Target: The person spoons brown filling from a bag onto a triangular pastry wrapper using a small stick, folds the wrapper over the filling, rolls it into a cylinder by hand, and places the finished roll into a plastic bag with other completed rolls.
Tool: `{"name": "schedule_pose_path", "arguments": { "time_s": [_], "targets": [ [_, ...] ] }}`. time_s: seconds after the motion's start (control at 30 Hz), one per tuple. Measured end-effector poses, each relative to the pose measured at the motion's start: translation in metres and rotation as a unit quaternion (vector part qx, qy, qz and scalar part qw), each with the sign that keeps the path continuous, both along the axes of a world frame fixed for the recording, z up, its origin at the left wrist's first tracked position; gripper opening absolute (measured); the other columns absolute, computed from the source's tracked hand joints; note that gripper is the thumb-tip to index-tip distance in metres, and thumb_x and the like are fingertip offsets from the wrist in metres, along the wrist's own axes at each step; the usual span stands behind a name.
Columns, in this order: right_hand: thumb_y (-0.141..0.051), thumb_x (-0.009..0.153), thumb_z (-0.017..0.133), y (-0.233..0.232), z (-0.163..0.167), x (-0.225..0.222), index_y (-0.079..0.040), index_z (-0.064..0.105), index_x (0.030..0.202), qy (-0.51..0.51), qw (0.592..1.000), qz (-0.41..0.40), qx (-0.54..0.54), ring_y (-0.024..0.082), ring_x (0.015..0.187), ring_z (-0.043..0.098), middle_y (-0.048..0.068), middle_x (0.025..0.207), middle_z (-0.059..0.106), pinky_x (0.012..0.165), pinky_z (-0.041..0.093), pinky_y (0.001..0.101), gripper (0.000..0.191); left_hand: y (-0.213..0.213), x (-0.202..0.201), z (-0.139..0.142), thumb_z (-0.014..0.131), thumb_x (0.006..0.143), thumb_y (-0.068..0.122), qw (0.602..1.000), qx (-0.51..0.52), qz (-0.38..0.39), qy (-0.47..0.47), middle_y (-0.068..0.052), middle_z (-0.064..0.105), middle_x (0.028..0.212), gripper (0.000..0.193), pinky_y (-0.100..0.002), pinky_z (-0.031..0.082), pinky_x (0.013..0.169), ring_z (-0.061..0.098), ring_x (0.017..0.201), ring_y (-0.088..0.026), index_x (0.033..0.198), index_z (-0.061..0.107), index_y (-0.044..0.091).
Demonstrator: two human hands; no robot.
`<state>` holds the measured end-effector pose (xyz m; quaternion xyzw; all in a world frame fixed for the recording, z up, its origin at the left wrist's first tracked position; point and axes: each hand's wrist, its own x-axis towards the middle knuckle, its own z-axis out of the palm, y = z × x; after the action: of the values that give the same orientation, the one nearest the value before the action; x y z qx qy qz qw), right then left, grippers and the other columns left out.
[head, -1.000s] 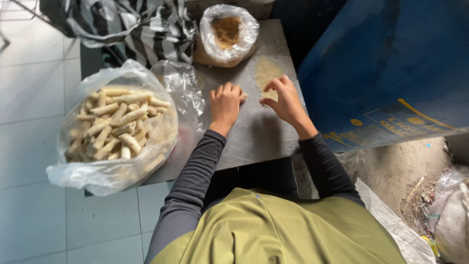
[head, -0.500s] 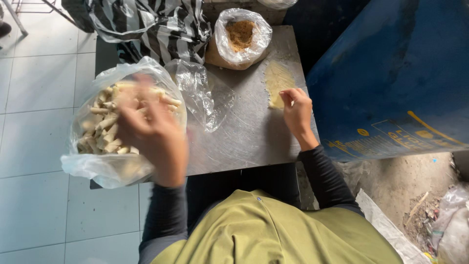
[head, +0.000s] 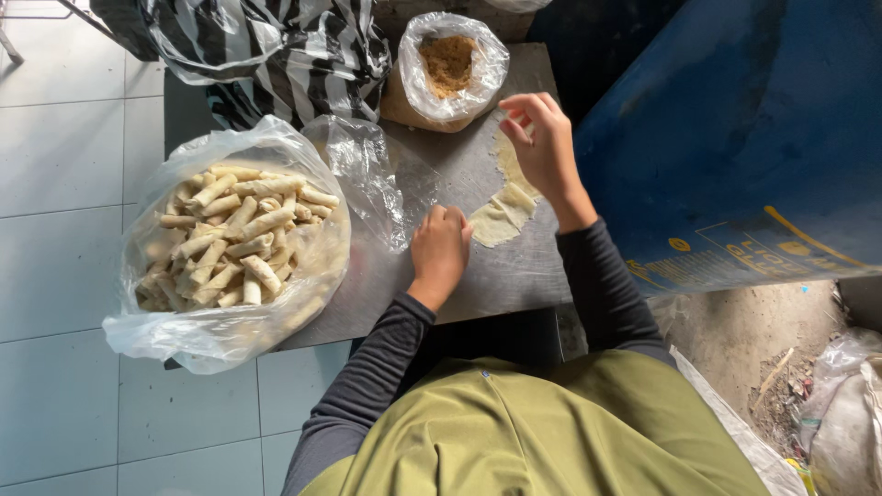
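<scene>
My left hand [head: 439,250] has the fingers curled in and pressing down on the near edge of the thin pale wrapper [head: 505,213], as I judge it, so they pinch or fold the dough there; I cannot tell if they hold any filling under them. My right hand [head: 544,147] hangs above the far part of the same wrapper, fingers loose and half bent, grasping nothing that I can see. The wrapper lies flat on the grey metal table [head: 478,285], between the two hands, and it looks already a little stretched and uneven.

The main risk, I think, is tearing: the sheet is very thin, and if the left fingers pull while the far end sticks to the metal, it can split. It may also fold badly and make a loose roll.

Just beyond the right hand stands an open bag of brown crumbly filling [head: 448,64]; a careless reach could tip it. To the left, the big clear bag of finished rolls [head: 234,239] sits at the table's edge and hangs partly over it, so a push from my elbow could send it to the tiled floor [head: 64,276].
</scene>
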<state>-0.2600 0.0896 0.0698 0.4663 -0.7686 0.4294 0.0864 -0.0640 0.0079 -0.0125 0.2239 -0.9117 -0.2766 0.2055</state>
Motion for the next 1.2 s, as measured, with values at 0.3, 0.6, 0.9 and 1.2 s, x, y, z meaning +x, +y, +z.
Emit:
{"name": "schedule_pose_path", "arguments": {
  "time_s": [0.3,0.6,0.9,1.2],
  "targets": [
    [-0.014,0.072,0.084,0.060,-0.027,0.054,-0.005,0.068,0.096,0.024,0.974,0.035,0.221,0.035,0.095,0.063,0.013,0.096,0.065,0.079,0.051,0.0440,0.031,-0.003,0.004,0.004,0.075,0.083,0.024,0.999,0.002,-0.003,0.038,-0.012,0.067,0.097,0.025,-0.045,0.050,0.078,0.066,0.094,-0.034,0.098,0.063,0.008],
    [-0.008,0.095,0.064,0.081,-0.058,0.037,-0.002,0.064,0.103,-0.253,0.964,-0.058,0.060,0.028,0.085,0.072,0.011,0.091,0.072,0.074,0.057,0.0349,0.010,-0.016,0.010,-0.010,0.069,0.096,0.020,0.997,0.078,-0.011,-0.013,-0.013,0.070,0.098,0.015,-0.045,0.053,0.083,0.068,0.094,-0.033,0.102,0.064,0.006],
    [-0.006,0.093,0.077,0.080,-0.021,0.023,-0.004,0.070,0.109,0.141,0.968,-0.154,0.135,0.030,0.093,0.067,0.013,0.103,0.068,0.076,0.054,0.0382,0.018,-0.017,0.024,0.002,0.073,0.089,0.019,0.999,0.046,0.006,0.007,-0.015,0.070,0.096,0.019,-0.046,0.052,0.078,0.068,0.091,-0.036,0.102,0.067,0.005],
    [-0.005,0.097,0.078,-0.058,0.032,0.008,-0.007,0.072,0.110,0.067,0.997,0.016,-0.018,0.019,0.091,0.071,0.008,0.104,0.069,0.074,0.058,0.0306,0.015,-0.008,0.027,-0.001,0.069,0.090,0.011,0.998,0.014,0.019,0.054,-0.013,0.068,0.095,0.018,-0.046,0.051,0.076,0.066,0.089,-0.035,0.107,0.066,0.006]
  ]
}}
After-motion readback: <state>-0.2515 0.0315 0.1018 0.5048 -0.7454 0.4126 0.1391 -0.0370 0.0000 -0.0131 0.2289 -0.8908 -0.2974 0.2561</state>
